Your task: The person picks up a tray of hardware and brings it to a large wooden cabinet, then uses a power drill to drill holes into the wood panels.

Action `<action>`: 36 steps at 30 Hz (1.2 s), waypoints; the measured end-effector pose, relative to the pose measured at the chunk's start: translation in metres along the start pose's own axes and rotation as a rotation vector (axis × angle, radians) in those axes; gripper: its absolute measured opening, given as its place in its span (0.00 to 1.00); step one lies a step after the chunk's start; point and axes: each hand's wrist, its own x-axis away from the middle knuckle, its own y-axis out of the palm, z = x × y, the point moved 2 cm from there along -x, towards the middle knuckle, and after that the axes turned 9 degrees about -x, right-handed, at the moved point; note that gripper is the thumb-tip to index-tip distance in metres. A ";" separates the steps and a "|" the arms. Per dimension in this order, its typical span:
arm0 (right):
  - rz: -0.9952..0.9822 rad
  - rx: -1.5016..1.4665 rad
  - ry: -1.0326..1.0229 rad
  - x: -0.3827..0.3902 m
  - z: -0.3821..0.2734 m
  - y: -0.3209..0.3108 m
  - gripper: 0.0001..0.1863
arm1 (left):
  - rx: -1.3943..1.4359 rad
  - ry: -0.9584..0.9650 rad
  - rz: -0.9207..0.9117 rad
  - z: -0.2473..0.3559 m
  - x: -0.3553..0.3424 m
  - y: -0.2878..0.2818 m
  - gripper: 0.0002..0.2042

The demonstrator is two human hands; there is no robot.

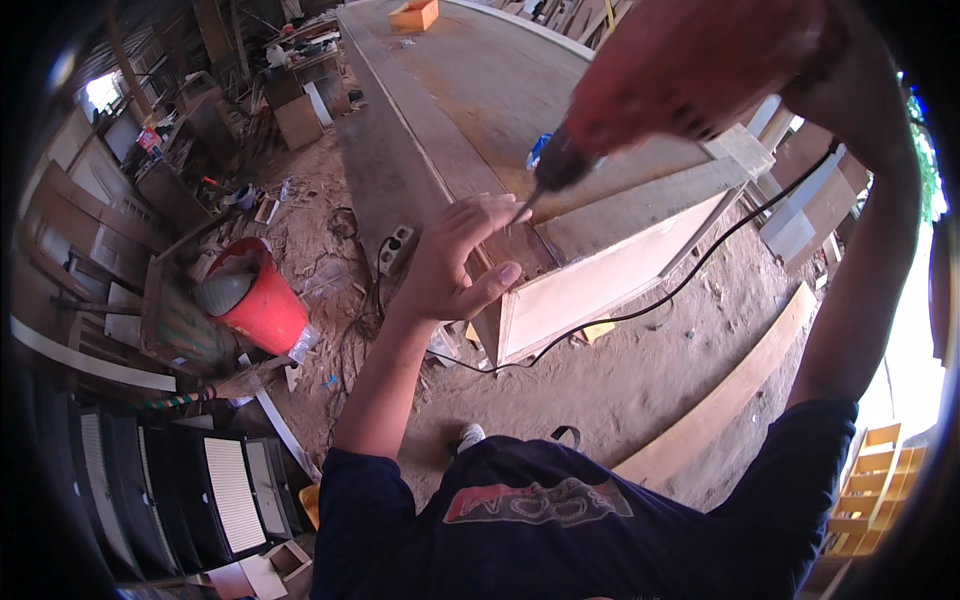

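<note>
The right hand point(720, 50) grips a red drill point(610, 110); the left hand point(455, 255), fingers spread wide, steadies its bit on the wooden panel point(600, 270).

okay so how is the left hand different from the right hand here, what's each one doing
The left hand is open, fingers spread, resting on the edge of the wooden panel beside the drill bit. The right hand is closed in a grip on the red drill and raised above the panel. The left hand looks sharp; the right hand is close to the camera and blurred. Both meet at the same corner of the panel.
</note>
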 end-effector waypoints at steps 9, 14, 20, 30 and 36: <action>0.237 -0.097 0.803 0.172 0.154 -0.080 0.24 | -0.391 0.162 0.082 -0.002 0.019 0.042 0.23; 0.513 -0.151 1.028 0.293 0.120 -0.076 0.30 | -0.395 0.154 0.048 0.003 0.014 0.042 0.25; 0.751 -0.249 1.292 0.483 0.110 -0.048 0.23 | -0.480 -0.059 -0.262 0.070 -0.035 0.040 0.24; 0.928 -0.579 1.541 0.586 0.098 -0.035 0.24 | -0.583 -0.032 -0.263 0.069 -0.092 0.210 0.19; 0.895 -0.767 1.729 0.672 0.123 -0.012 0.17 | -0.564 -0.166 -0.226 0.071 -0.086 0.218 0.19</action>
